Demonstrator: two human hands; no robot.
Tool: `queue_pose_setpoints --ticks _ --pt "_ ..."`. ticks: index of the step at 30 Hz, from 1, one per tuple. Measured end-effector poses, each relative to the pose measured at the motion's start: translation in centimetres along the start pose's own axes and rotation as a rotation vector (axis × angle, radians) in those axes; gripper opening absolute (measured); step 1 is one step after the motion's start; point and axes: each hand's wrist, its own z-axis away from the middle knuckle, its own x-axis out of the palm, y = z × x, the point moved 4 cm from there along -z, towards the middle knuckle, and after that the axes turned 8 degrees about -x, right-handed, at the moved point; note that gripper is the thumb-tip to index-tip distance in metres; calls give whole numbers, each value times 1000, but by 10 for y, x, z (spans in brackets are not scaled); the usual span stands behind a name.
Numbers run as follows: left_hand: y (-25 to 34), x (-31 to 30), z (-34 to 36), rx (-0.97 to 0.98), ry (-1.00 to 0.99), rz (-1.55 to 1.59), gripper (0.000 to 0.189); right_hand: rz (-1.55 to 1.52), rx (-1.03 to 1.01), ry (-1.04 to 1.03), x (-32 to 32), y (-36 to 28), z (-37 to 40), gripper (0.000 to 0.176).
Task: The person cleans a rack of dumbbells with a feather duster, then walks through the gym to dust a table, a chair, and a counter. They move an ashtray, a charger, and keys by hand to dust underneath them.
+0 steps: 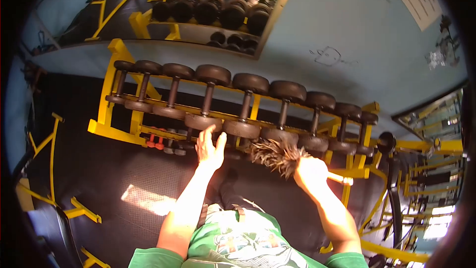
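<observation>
My right hand is wrapped round the handle of a brown feather duster; the light handle end sticks out to the right of the fist. The feathers are at the front ends of the dumbbells right of centre. My left hand, fingers apart and holding nothing, is just below the front end of a large dumbbell. Whether its fingertips touch the weight, I cannot tell. Several black dumbbells lie side by side on a yellow rack.
Behind the rack, a mirror hangs on the blue wall. Small red dumbbells sit on the lower level at the left. Yellow-framed gym equipment stands at the left and more at the right. Sunlight falls on the black floor.
</observation>
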Motion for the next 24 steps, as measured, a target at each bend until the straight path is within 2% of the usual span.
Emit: queue_pose_setpoints --ticks 2,4,5,8,10,11,13,18,21,23,24 --pt "0 -4 -1 -30 -123 -90 52 -326 87 -148 -16 -4 -15 9" --pt "-8 4 -6 -31 -129 -63 51 -369 99 -49 -29 -17 -25 7" --pt "-9 3 -9 -24 -116 -23 50 -389 80 -86 -37 -18 -29 9" --pt "-4 -8 -26 26 -91 83 46 -304 48 -130 -71 12 -33 8" --pt "7 -24 -35 -57 -71 198 44 -314 194 -90 -101 34 -40 16" --pt "4 -25 -40 -14 -12 283 42 -334 231 -26 -106 41 -43 18" --pt "7 -28 -51 -22 -42 263 42 -328 289 -61 -101 47 -57 14" --pt "9 -26 -67 20 -175 113 48 -278 328 -327 -74 21 -129 15" --pt "11 -35 -75 64 -238 130 48 -239 406 -338 -54 2 -164 14" --pt "9 -51 -81 91 -252 118 48 -164 445 -193 -65 -7 -177 14" --pt "6 -59 -83 104 -252 107 48 -156 443 -197 -68 -14 -181 14"
